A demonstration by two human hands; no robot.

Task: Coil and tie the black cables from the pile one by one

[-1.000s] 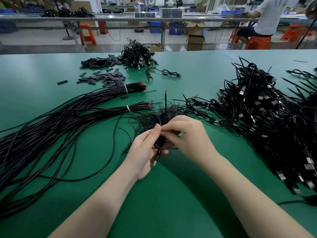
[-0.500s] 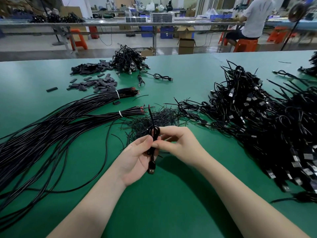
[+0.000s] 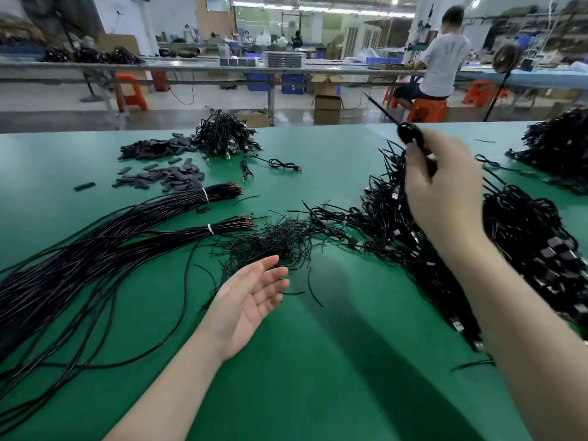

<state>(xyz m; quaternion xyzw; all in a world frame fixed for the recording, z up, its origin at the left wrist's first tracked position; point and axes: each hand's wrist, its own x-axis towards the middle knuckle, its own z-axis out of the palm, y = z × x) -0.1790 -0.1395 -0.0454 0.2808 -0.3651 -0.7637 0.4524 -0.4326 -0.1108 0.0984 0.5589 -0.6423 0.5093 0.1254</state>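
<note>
The coiled cable (image 3: 409, 135) sits pinched in your right hand (image 3: 445, 186), raised above the heaped cables (image 3: 525, 237) to your right, its tail pointing up-left; motion blur hides the tie. Your left hand (image 3: 251, 297) hangs flat-fingered and empty nearer the loose cable bundles (image 3: 95, 249) on the green worktop (image 3: 318, 361); workshop benches lie beyond.

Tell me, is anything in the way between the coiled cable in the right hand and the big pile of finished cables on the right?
Nothing visible blocks it. The right hand holds the coiled cable in the air, above the near edge of the pile of coiled cables, with only open air between them. The left hand is open and well off to the side.
</note>
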